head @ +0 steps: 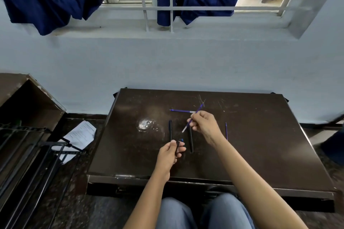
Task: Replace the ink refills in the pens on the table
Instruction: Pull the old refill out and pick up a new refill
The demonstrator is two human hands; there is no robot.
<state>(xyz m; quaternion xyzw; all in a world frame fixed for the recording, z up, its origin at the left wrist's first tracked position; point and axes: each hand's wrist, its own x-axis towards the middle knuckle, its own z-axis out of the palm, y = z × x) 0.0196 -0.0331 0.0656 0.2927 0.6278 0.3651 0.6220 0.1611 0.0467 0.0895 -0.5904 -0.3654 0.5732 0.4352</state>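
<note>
My right hand (204, 124) pinches a thin blue ink refill (193, 117) that slants from upper right down to a pale tip near the table. My left hand (170, 152) grips a short black pen piece (177, 147), held upright just above the dark table (260, 145). A black pen (170, 129) lies left of my hands. Another black pen barrel (191, 141) lies between them. A second blue refill (181, 111) lies flat behind my right hand. A third refill (226, 131) lies to the right of my right wrist.
A shiny worn patch (146, 124) marks the table's left middle. Printed paper sheets (80, 135) lie on the floor to the left, beside a black metal rack (37, 154) and a brown cabinet (28, 98). A wall with a barred window and blue curtains stands behind.
</note>
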